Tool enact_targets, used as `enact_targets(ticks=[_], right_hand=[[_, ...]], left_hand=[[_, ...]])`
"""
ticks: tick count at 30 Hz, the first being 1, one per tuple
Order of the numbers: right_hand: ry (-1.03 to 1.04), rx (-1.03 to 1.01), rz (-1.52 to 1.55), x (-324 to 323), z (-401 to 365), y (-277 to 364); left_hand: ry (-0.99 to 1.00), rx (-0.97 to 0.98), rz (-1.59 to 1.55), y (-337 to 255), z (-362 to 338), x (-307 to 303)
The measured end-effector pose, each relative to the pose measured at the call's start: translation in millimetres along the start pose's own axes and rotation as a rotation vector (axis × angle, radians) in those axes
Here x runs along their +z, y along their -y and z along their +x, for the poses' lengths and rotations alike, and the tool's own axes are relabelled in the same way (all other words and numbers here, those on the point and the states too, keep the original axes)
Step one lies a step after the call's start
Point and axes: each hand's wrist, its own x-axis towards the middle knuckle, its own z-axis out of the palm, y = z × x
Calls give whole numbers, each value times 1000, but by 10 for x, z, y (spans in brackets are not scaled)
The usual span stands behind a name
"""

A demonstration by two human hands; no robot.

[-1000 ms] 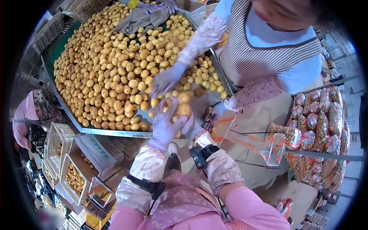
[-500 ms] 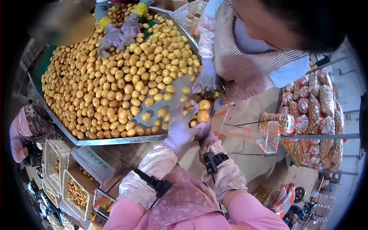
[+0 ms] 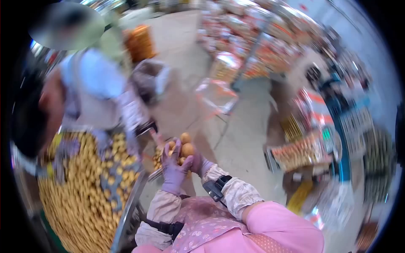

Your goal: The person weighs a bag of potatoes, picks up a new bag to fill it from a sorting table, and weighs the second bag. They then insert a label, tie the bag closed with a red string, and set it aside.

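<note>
The wide counter with grey metal rim (image 3: 130, 205) lies at the person's left, bearing a broad heap of yellow-brown round fruits (image 3: 80, 198). Both forearms, in loose whitish sleeves (image 3: 242, 194), extend forward and converge, the right one more aslant. The left hand (image 3: 174, 172), in a pale purple fabric glove, and the right hand (image 3: 201, 163), gloved alike, meet just outside the counter's right edge, near its far corner. The left fingers, slightly apart from each other, are bent around a small cluster of smooth yellow-brown fruits (image 3: 187, 149), which sits between both hands. The right fingers are mostly hidden; how far they open, I cannot tell.
</note>
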Motion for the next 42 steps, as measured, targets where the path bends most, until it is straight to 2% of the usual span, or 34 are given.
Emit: enact_targets(ticks=[1, 2, 3, 5, 7, 8, 11, 13, 14, 18, 22, 25, 26, 27, 29, 31, 33, 37, 38, 41, 42], right_hand=[[34, -52, 66, -134, -258, 245], [-186, -234, -428, 139, -653, 544], [-216, -323, -409, -66, -903, 811], [-192, -328, 32, -565, -1377, 1379], [-215, -466, 3, -706, -2073, 1997], [-146, -522, -19, -921, -2255, 2151], [-54, -645, 85, -1116, -3159, 2824], [-412, -746, 14, -1191, -3718, 3256], [-405, -842, -114, -1275, -3992, 3457], [-399, -1021, -237, -1402, -4845, 4002], [-451, -1177, -228, -1730, -5411, 4500], [-390, -1267, -90, -1984, -5815, 4929], [-141, -1285, -46, -2044, -5955, 5063], [-161, -1302, -44, -2076, -6094, 5246], [-642, -1379, 171, -2180, -6376, 5459], [-698, -1400, 175, -2161, -6681, 5747], [-818, -1476, 72, -2167, -6950, 5965], [-759, -1540, 154, -2320, -7412, 6361], [-857, -1509, 128, -2358, -7517, 6458], [-771, -1393, 69, -2653, -7824, 6748], [-822, -1339, 33, -2801, -7909, 6863]], left_hand=[[63, 91, -3, -223, 34, 263], [120, 137, -19, -482, 90, 518], [168, 183, -29, -751, 117, 816], [252, 272, -85, -1349, 126, 1435], [321, 339, -158, -1947, 104, 2095], [343, 378, -182, -2052, 61, 2347], [472, 437, -319, -2971, -43, 3078], [526, 549, -338, -3511, -90, 3550], [567, 595, -342, -3790, -128, 3766], [667, 742, -341, -4606, -224, 4464], [773, 853, -355, -5215, -224, 5122], [853, 930, -372, -5659, -208, 5655], [889, 939, -395, -5799, -194, 5840], [925, 946, -424, -5972, -182, 6044], [981, 921, -509, -6244, -239, 6420], [951, 1045, -520, -6603, -238, 6689], [994, 1048, -537, -6851, -299, 7031], [1059, 1052, -563, -7187, -480, 7647], [1071, 1028, -579, -7245, -526, 7811], [1039, 937, -609, -7399, -631, 8234], [999, 907, -633, -7424, -663, 8365]])
